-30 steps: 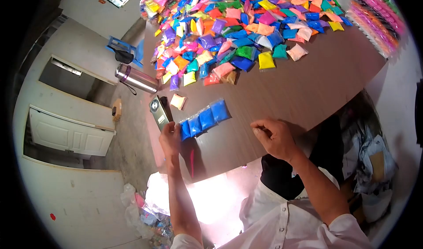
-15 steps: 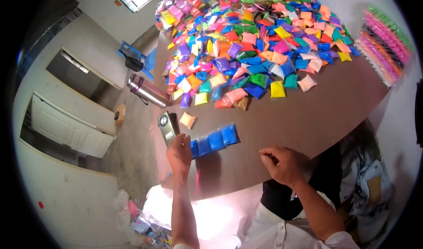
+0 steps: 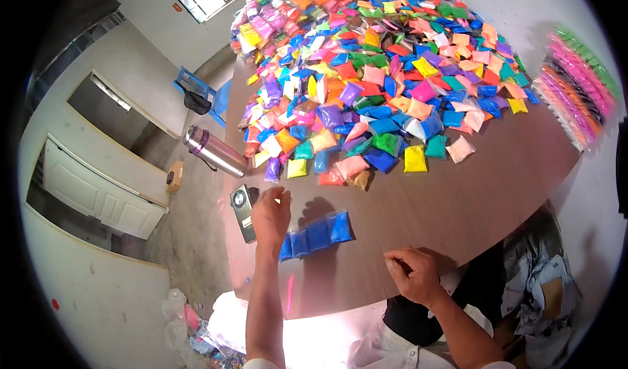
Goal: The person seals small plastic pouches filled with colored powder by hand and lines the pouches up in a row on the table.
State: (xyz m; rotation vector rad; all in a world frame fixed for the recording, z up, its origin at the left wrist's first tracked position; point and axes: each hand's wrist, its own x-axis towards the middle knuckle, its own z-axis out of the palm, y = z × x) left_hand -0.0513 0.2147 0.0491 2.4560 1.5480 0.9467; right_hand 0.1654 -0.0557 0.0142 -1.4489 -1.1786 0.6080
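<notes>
Since the phone (image 3: 244, 213) lies just beside the left hand (image 3: 272, 213), a sideways sweep could knock it off the table (image 3: 379, 218); that hand is part-curled, hold undeterminable. The blue packet strip (image 3: 318, 234), by its wrist, could drag under a low pass. The right hand (image 3: 415, 274), loosely half-open, shows nothing held.

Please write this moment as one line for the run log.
left hand: beside smartphone, grip unclear | blue packet strip: lying on table | right hand: curled, near table edge | coloured packets: heaped beyond
</notes>
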